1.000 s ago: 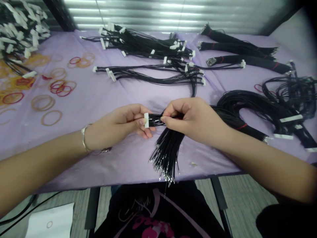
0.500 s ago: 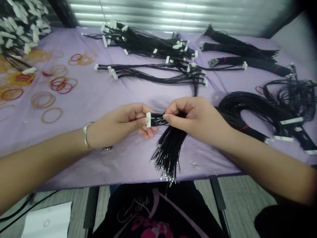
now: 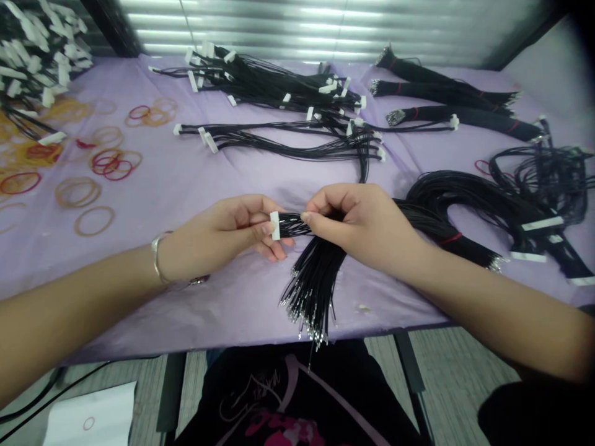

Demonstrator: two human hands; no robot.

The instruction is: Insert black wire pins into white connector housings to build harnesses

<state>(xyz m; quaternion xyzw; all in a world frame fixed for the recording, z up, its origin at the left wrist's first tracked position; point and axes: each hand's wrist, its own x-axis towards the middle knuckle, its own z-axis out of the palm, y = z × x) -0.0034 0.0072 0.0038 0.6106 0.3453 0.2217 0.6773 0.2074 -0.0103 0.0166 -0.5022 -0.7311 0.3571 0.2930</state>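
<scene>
My left hand [image 3: 242, 229] pinches a white connector housing [image 3: 275, 225] between thumb and fingers. Several black wires [image 3: 292, 224] run from the housing to the right, where my right hand [image 3: 353, 214] is closed on them, thumb against forefinger. Below my right hand a thick bundle of black wires [image 3: 316, 279] fans down toward the table's front edge, with bare metal terminals at its ends. Part of the bundle is hidden under my right hand and wrist.
A purple cloth covers the table [image 3: 195, 316]. Finished-looking harnesses [image 3: 274, 80] lie in a heap at the back. Tied wire bundles [image 3: 446, 87] lie back right, a curved bundle [image 3: 446, 186] at right. Rubber bands [image 3: 111, 164] and white connectors [image 3: 41, 49] are at left.
The view has shifted slightly, so most things sit a little further left. Both hands keep nearly the same pose and hold on the connector and wires.
</scene>
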